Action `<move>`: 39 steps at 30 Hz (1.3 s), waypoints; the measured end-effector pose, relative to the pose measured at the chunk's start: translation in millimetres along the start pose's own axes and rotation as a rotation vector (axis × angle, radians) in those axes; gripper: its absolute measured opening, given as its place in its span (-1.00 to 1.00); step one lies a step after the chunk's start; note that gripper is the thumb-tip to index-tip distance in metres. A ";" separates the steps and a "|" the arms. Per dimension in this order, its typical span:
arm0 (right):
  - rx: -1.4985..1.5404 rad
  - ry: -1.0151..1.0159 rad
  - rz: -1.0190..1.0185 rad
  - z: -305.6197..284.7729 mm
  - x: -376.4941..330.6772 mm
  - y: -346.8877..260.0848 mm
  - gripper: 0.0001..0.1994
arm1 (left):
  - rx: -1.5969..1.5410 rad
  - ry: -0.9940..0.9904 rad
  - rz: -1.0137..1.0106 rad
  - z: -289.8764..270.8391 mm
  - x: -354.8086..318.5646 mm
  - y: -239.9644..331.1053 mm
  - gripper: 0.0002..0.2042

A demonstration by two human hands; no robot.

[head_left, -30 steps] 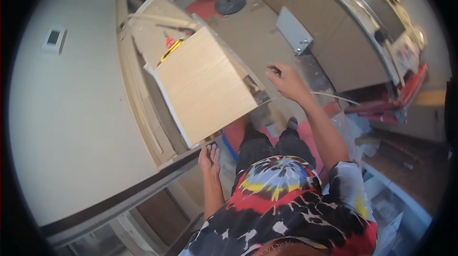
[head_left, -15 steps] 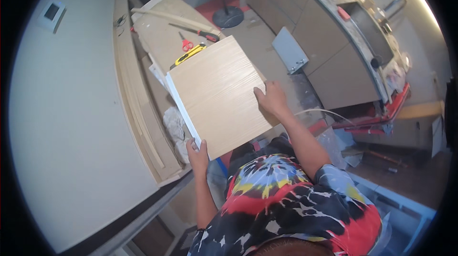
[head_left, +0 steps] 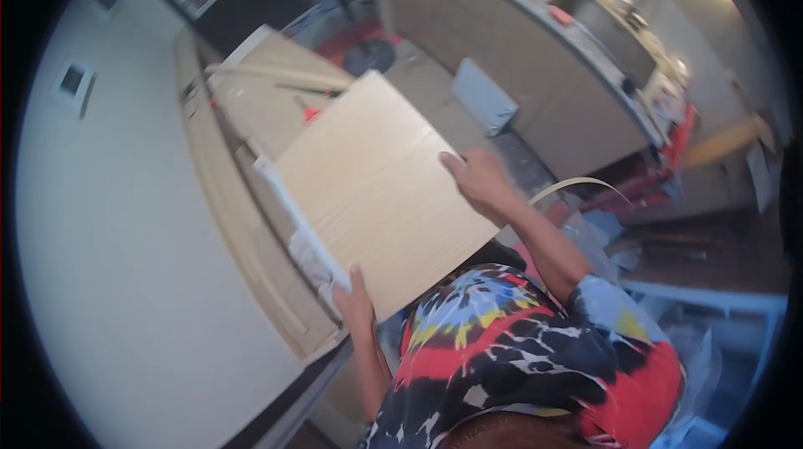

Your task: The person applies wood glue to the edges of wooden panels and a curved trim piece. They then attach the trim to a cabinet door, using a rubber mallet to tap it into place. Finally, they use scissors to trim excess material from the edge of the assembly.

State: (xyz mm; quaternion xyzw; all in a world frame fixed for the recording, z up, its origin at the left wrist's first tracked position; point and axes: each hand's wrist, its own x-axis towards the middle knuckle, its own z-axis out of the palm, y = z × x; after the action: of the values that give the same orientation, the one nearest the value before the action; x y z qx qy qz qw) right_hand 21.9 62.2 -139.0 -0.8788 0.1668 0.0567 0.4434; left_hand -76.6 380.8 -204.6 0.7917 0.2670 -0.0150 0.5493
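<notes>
Between my two hands is a pale wood-grain panel (head_left: 385,198) with a white edge along its left side. My left hand (head_left: 355,302) grips its near left corner, thumb on top and fingers at the white edge. At the right edge, my right hand (head_left: 478,181) is closed on the panel with its thumb on the face and its other fingers hidden beneath. Past the panel's far edge, red-handled scissors (head_left: 311,116) lie on the workbench board (head_left: 259,110), partly covered. A dark thin-shafted tool (head_left: 309,90) rests near a wooden strip (head_left: 280,74).
Long wooden strips (head_left: 226,198) run along the wall at left. A standing fan (head_left: 368,56) is at the back. On the right are a counter with a sink (head_left: 615,43), a white panel (head_left: 483,96) leaning on the cabinet, and a curved pale strip (head_left: 577,183).
The view has shifted and blurred. The panel, still in both hands, now sits nearer to me and hides the yellow cutter that showed beyond its far edge.
</notes>
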 end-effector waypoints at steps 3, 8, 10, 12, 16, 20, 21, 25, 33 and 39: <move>-0.028 0.127 -0.164 -33.3 -17.7 -55.5 -0.53 | -0.194 0.134 0.068 -6.0 -23.2 15.7 -0.56; 0.058 0.246 -0.653 -55.4 -0.5 -121.6 -0.49 | -0.198 0.534 0.368 -33.2 -21.0 99.5 -0.48; 0.128 0.161 -0.762 -63.8 20.6 -149.4 -0.50 | -0.451 0.566 0.399 -47.4 -4.0 129.6 -0.42; 0.369 0.000 -0.839 -52.6 33.2 -168.7 -0.50 | -0.542 0.663 0.583 -58.3 10.1 141.9 -0.31; 0.700 -0.224 -0.928 0.7 67.6 -170.8 -0.47 | -0.593 0.934 0.391 -38.2 4.9 142.7 -0.34; 0.629 -0.187 -0.873 54.6 114.6 -113.0 -0.33 | -0.459 1.072 0.399 0.8 12.1 73.3 -0.38; 0.567 -0.161 -0.862 64.4 132.4 -103.2 -0.30 | -0.455 1.102 0.417 10.2 13.2 61.2 -0.39; 0.769 -0.218 -0.802 91.0 134.3 -72.6 -0.23 | -0.250 1.251 0.147 25.7 -7.7 -11.8 -0.35; 0.771 -0.313 -0.909 96.5 137.2 -54.5 -0.26 | 0.622 1.500 0.912 -24.0 -123.7 173.6 -0.12; 0.800 -0.561 -0.851 94.8 155.9 -42.5 -0.29 | 1.067 0.615 0.565 20.7 -106.7 330.8 -0.20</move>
State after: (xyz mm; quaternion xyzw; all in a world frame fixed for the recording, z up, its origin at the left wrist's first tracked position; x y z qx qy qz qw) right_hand 187.3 123.4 -202.2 -0.5869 -0.3101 0.0367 0.7470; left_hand -17.1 235.3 106.1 0.9620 0.1501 0.2253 -0.0347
